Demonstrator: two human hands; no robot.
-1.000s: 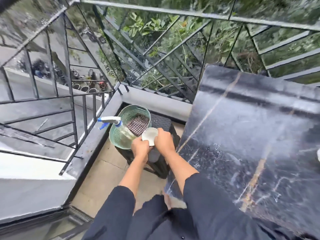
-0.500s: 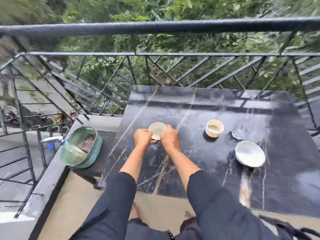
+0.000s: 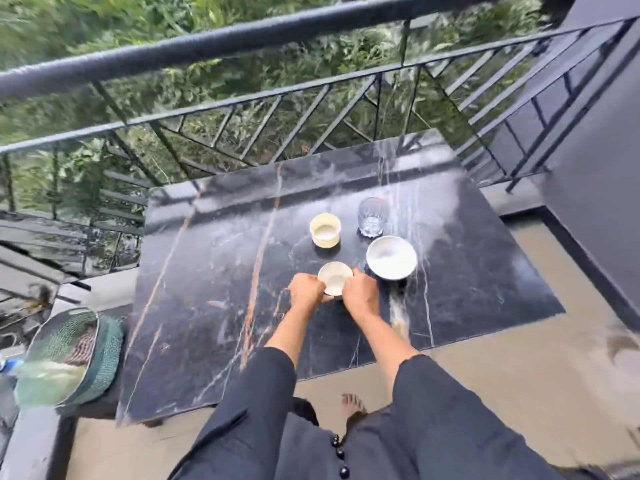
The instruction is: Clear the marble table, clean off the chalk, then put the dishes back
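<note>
A small white cup (image 3: 333, 277) sits low over the black marble table (image 3: 207, 289), near its middle. My left hand (image 3: 306, 292) grips its left side and my right hand (image 3: 360, 292) grips its right side. Whether the cup's base touches the marble is hidden by my fingers. Behind it stand a cream cup (image 3: 325, 230), a clear ribbed glass (image 3: 372, 216) and a wider white bowl (image 3: 391, 257), all upright on the table.
A green woven basket (image 3: 69, 355) holding a checked cloth and a spray bottle sits on a dark stool at the table's left. A black metal railing (image 3: 242, 39) runs behind the table, and a dark wall (image 3: 595, 168) rises at the right. Tan floor tiles lie in front.
Both hands have carried the small white cup from the stool by the basket over the table and toward the other dishes. My view has swung right, bringing the glass into sight.
</note>
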